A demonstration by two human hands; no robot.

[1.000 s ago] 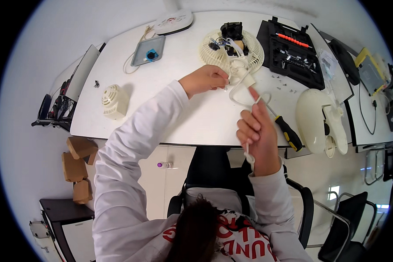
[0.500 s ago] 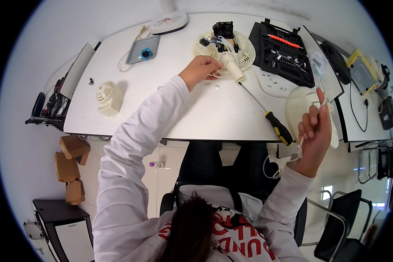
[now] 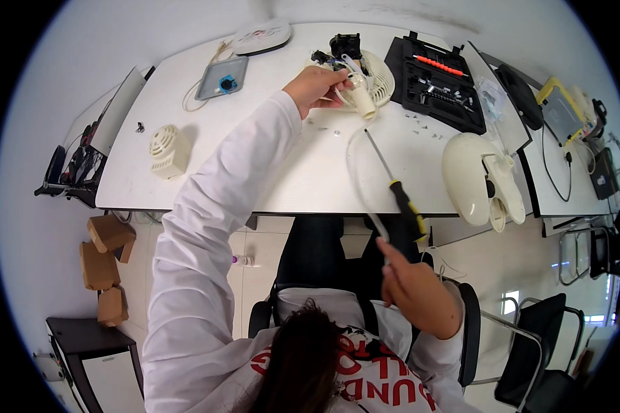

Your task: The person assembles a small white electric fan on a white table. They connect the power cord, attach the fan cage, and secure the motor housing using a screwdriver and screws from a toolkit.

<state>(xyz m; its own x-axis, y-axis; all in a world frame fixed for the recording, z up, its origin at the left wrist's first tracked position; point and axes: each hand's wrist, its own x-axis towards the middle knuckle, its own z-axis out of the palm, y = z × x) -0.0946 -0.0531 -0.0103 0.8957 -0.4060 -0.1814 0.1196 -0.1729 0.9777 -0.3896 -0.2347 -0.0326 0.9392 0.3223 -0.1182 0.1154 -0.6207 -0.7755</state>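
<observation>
Head view: left arm reaches far forward, elbow bent outward; left hand (image 3: 315,89) at near-left side of fan cage (image 3: 384,82), fingers gripping cream tube piece (image 3: 363,103), which sits over the cage's near edge. Right arm sharply bent, right hand (image 3: 420,296) low, well nearer the person than the cage, fingers curled around white cord (image 3: 379,226), index along it. Cord blurred, runs between cage and right hand. Screwdriver (image 3: 408,206) nearer than cage; tool case (image 3: 441,96) just right of it.
</observation>
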